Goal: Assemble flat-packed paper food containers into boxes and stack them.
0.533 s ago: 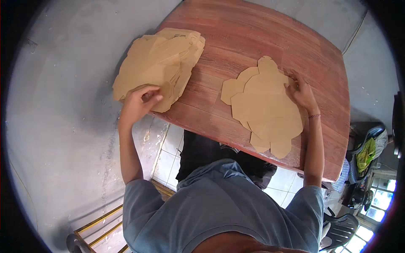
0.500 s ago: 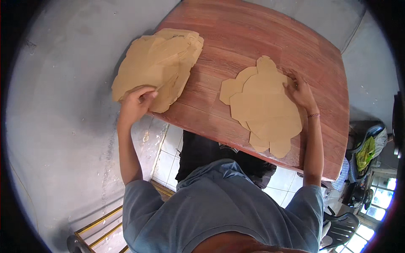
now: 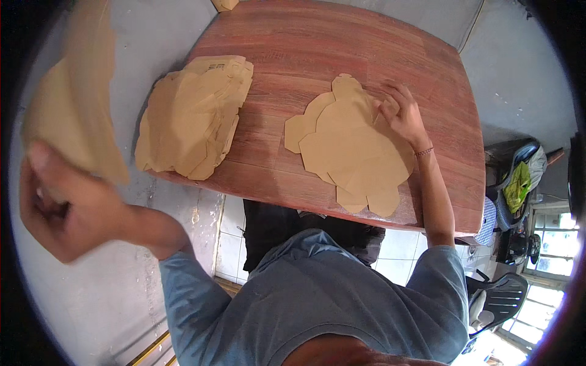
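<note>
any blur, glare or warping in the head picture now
In the head view, the left hand and the cardboard sheet it holds look motion-blurred; also there, the window glares white, and the table shows fisheye-bowed edges.

Plain tan cardboard pieces (image 3: 360, 146) at two o'clock, red-brown wood-grained tabletop (image 3: 268, 49) at twelve.
The stack (image 3: 189, 122) and blurred sheet (image 3: 76, 113) at ten share that tan; the wall (image 3: 125, 280) at eight is grey, the shirt (image 3: 323, 287) at six blue-grey, the cloth (image 3: 518, 185) at three yellow-green, the chair (image 3: 504, 300) at four black, the floor tiles (image 3: 231, 250) at seven white with darker joints.
</note>
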Demonstrator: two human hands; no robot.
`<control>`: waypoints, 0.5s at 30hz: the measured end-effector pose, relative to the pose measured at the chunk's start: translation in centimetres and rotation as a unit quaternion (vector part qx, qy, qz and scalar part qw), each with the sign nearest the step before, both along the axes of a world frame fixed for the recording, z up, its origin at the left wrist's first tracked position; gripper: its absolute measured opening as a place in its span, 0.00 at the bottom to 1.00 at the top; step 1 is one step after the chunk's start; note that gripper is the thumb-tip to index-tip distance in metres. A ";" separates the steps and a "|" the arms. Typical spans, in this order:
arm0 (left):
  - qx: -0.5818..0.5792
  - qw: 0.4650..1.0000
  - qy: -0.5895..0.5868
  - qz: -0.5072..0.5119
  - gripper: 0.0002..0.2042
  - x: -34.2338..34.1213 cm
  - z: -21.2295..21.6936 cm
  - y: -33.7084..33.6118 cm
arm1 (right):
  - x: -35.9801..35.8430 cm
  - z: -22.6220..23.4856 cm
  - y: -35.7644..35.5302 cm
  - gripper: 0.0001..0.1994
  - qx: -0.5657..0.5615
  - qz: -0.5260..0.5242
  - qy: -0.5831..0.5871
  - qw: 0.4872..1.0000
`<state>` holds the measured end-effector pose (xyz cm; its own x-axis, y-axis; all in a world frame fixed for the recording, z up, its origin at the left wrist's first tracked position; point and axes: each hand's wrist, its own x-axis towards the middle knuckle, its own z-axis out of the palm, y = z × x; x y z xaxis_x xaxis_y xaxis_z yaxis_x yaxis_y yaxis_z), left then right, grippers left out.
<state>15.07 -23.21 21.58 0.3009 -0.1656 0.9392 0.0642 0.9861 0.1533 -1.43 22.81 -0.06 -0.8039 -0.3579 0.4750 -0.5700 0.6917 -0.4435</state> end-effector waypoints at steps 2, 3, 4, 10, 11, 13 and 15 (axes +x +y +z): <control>-0.053 0.939 -0.064 -0.333 0.04 -2.6 -3.9 9.1 | 2.9 2.8 -0.7 0.36 -0.027 0.059 -0.027 0.998; -0.132 0.901 -0.176 -0.373 0.12 -2.6 -4.8 11.4 | 4.7 4.0 -1.5 0.41 -0.034 0.104 -0.025 0.994; -0.133 0.851 -0.229 -0.453 0.10 -2.7 -5.4 13.7 | 5.9 4.6 -4.1 0.47 -0.089 0.173 -0.031 0.980; -0.088 0.825 -0.244 -0.501 0.13 -6.4 -9.5 24.1 | 9.7 1.2 -6.7 0.56 -0.197 0.220 -0.053 0.954; -0.048 0.800 -0.261 -0.538 0.11 -6.7 -9.7 24.9 | 9.4 1.2 -6.2 0.52 -0.225 0.213 -0.055 0.949; -0.022 0.752 -0.295 -0.589 0.11 -7.1 -9.4 25.2 | 7.9 1.9 -5.0 0.49 -0.282 0.211 -0.092 0.931; -0.028 0.733 -0.294 -0.613 0.13 -7.3 -9.9 25.4 | 9.0 4.2 -6.0 0.41 -0.480 0.161 -0.214 0.835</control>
